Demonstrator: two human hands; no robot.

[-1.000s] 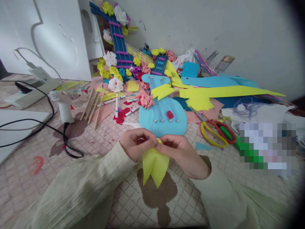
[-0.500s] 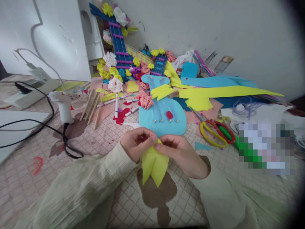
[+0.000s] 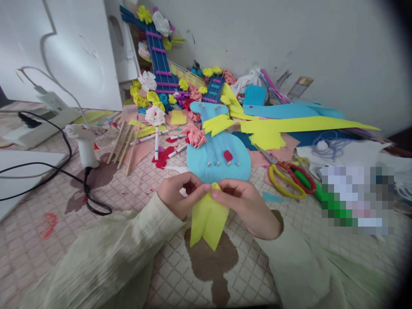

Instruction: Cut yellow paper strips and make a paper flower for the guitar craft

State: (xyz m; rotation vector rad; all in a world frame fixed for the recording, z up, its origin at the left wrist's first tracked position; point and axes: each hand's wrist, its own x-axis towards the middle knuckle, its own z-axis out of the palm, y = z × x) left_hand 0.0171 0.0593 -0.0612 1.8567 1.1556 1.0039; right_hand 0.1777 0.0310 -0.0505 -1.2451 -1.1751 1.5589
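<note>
- Head view: the left hand (image 3: 180,195) pinches the top of a yellow, fork-ended crepe-like paper piece (image 3: 207,219) between thumb and curled fingers.
- The right hand (image 3: 249,208) pinches the same top edge just beside it, fingers bent.
- The paper piece hangs between both hands, points downward, above the brown-stained quilted tablecloth (image 3: 175,274).
- Just beyond the hands lies a light-blue guitar-shaped cutout (image 3: 201,163); red-and-yellow-handled scissors (image 3: 279,165) rest to its right.

the left hand (image 3: 178,195) and right hand (image 3: 249,206) pinch yellow paper (image 3: 209,219) near its top; scissors (image 3: 277,162) lie to the right, a glue gun (image 3: 87,150) to the left.
</note>
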